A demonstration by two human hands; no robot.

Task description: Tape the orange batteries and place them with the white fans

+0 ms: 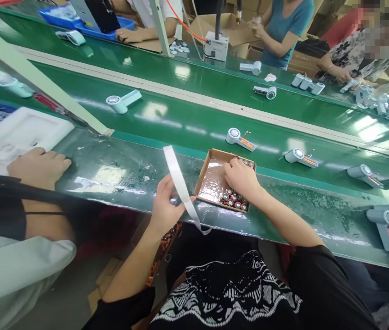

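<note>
My left hand [164,206] holds a long white strip [176,175] between its fingers, and the strip's lower end hangs over the edge of the bench. My right hand [241,179] is inside a shallow cardboard tray [208,181], resting over its far corner with the fingers curled. Several red-and-silver cylindrical batteries [233,200] lie packed in the tray's near corner, and more show beside my right fingers. Whether that hand grips a battery is hidden.
A green conveyor belt [180,117] carries several white handheld fan bodies with wires, including one [238,139] just beyond the tray. A co-worker's hand [39,168] rests by a white moulded foam tray [19,135] on my left. More people work across the belts.
</note>
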